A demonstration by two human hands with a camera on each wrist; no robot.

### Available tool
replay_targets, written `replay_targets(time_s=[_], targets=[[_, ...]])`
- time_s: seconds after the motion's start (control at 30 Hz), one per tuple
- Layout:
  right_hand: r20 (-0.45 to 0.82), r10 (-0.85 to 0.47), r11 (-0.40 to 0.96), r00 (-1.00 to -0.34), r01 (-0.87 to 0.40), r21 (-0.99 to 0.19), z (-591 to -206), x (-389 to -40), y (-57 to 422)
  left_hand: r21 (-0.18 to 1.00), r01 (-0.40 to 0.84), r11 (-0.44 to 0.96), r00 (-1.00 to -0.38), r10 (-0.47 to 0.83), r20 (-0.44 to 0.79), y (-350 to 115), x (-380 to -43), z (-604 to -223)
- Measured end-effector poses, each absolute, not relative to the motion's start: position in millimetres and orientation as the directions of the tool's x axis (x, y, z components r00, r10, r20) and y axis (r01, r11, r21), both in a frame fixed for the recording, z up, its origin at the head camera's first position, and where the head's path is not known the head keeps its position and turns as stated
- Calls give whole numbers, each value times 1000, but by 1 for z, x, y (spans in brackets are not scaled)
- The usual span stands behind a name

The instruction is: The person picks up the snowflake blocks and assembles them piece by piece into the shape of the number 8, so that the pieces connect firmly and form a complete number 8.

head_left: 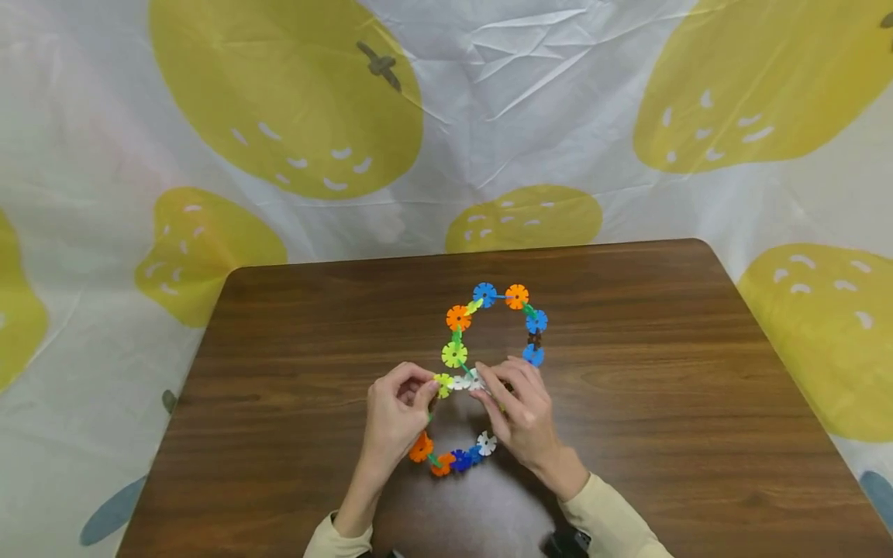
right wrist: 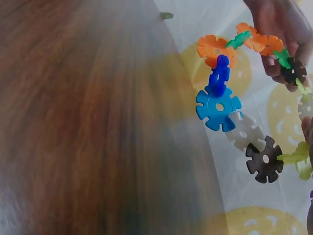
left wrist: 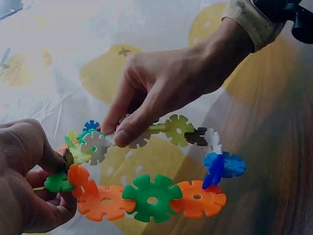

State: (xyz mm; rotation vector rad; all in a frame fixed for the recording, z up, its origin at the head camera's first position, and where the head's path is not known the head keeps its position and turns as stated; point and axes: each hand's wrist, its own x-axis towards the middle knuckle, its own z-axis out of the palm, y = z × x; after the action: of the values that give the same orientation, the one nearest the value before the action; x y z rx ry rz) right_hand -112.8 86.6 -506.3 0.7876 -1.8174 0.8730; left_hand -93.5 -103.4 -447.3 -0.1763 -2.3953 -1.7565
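Note:
A chain of interlocking notched plastic discs in several colours forms two joined loops, one beyond the other like a figure eight. Its far loop carries an orange disc; its near loop has a green disc between orange ones. My left hand pinches the left side of the near loop, close to a yellow-green disc and a brown disc. With thumb and fingers, my right hand pinches the chain at a white disc where the loops meet. The fingers partly hide the discs there.
Both hands work above a brown wood-grain table. Behind it hangs a pale cloth printed with large yellow fruit. A black device sits at the right cuff.

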Motion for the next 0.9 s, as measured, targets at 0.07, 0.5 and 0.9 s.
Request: replay_targets(time_s=[0.07, 0.5, 0.9], targets=[[926, -157, 541, -342, -815, -209, -506, -113, 87, 922, 205, 329, -975, -8, 220, -103, -94, -446], [877, -266, 561, -399, -804, -196, -501, -115, 97, 966, 88, 243, -996, 45, 80, -112, -100, -458], [715, -424, 555, -557, -783, -281, -496, -129, 102, 933, 23, 359, -1000, 21, 17, -122, -103, -479]])
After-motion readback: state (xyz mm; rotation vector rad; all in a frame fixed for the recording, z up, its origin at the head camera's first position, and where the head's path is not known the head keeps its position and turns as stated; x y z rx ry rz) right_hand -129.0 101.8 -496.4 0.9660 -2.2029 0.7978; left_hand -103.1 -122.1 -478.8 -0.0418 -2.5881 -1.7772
